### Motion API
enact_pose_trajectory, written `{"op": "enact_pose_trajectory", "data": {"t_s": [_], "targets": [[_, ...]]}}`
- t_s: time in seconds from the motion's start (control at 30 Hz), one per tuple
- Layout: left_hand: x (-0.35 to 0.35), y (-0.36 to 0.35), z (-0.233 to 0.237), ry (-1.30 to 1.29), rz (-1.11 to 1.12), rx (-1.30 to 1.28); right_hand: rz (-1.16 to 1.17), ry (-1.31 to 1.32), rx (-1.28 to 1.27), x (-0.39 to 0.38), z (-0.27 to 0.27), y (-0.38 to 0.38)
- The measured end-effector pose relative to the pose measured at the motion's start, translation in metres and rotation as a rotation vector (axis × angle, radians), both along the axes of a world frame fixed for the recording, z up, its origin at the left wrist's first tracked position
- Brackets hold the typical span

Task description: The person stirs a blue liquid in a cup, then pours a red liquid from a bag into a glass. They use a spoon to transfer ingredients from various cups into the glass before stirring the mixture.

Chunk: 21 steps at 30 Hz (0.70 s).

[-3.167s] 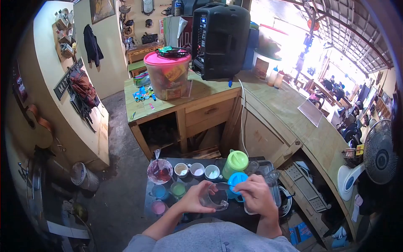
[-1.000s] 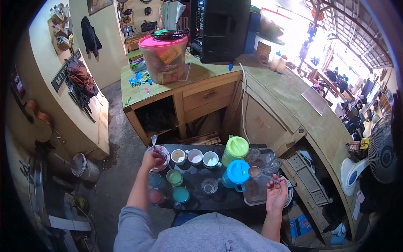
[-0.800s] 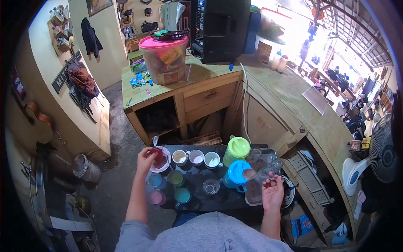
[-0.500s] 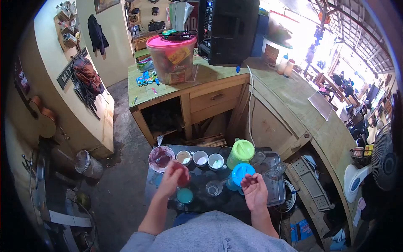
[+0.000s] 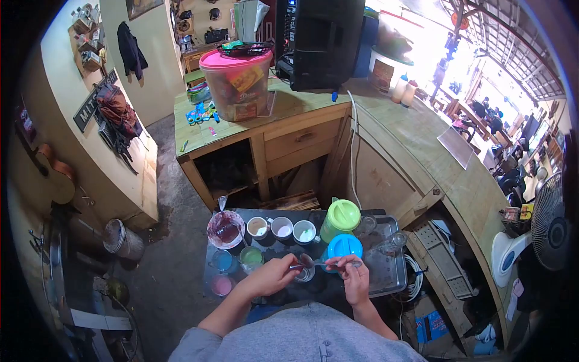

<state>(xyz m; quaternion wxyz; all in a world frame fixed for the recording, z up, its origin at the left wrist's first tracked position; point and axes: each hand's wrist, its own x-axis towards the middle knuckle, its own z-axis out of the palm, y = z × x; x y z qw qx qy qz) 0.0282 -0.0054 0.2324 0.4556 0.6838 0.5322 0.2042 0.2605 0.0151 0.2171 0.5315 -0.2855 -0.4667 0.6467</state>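
Over the front of the dark table, my left hand (image 5: 274, 276) pinches a spoon (image 5: 306, 260) with its bowl pointing right. My right hand (image 5: 354, 280) grips the handle of a second spoon (image 5: 322, 263), which points left so the two nearly meet. Below them stands a clear glass (image 5: 306, 275), partly covered by the spoons. To the left are a glass of pink liquid (image 5: 222, 285), a glass of blue liquid (image 5: 224, 261) and a glass of green liquid (image 5: 251, 256). A blue-lidded pitcher (image 5: 345, 246) rises just behind my right hand.
Behind the glasses stand a bowl of dark red stuff (image 5: 226, 230) and white cups (image 5: 281, 228) with contents. A green-lidded pitcher (image 5: 342, 215) is beside a metal tray (image 5: 386, 280) holding glassware. A wooden counter (image 5: 265, 130) borders the far side; a fan (image 5: 549, 223) stands right.
My left hand has let go of a reddish glass and moved right, now holding a spoon. The pink glass now stands at the front left. My right hand has shifted slightly down and left.
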Motion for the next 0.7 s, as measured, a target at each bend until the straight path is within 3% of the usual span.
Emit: {"op": "enact_pose_trajectory", "data": {"t_s": [0.7], "targets": [[-0.006,0.006,-0.012,0.069,0.006,0.046,0.055,0.089,-0.072,0.002,0.008,0.006]]}}
